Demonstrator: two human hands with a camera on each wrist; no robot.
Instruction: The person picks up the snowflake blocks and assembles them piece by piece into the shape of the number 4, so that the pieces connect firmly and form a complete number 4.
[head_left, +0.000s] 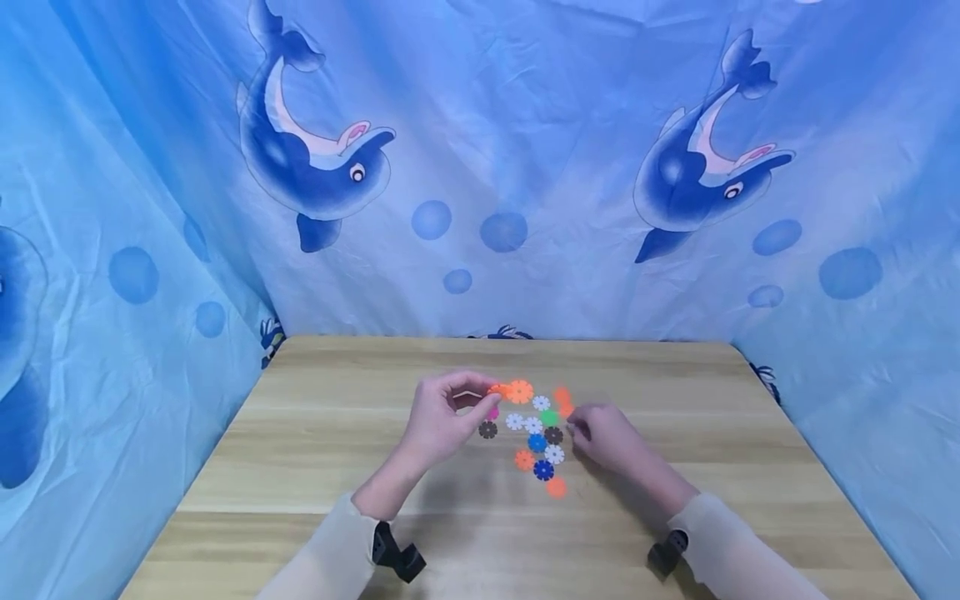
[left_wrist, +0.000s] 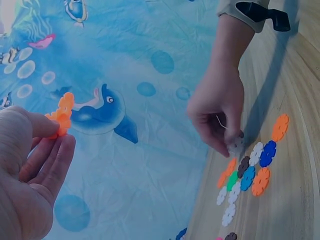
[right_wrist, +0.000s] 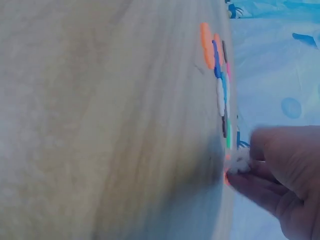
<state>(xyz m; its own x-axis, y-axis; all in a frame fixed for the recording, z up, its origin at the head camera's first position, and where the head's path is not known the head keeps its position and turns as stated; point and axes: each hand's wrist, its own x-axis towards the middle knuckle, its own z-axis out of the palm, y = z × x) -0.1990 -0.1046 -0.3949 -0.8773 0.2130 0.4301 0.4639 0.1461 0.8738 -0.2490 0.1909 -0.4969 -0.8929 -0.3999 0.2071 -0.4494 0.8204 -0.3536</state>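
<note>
Raised over the table, my left hand pinches joined orange snowflake discs between thumb and fingertips. In the left wrist view these orange discs overlap at an angle. My right hand is low at the right side of the loose discs. Between its thumb and finger a white snowflake disc shows in the right wrist view, slightly blurred. Nearby on the table lie a green disc, a dark brown disc, a dark blue disc and several white and orange ones.
The wooden table carries the loose discs near its middle. A second dark brown disc lies below my left fingers, with a pink disc partly hidden there. A blue dolphin-print curtain stands behind the table and along both sides.
</note>
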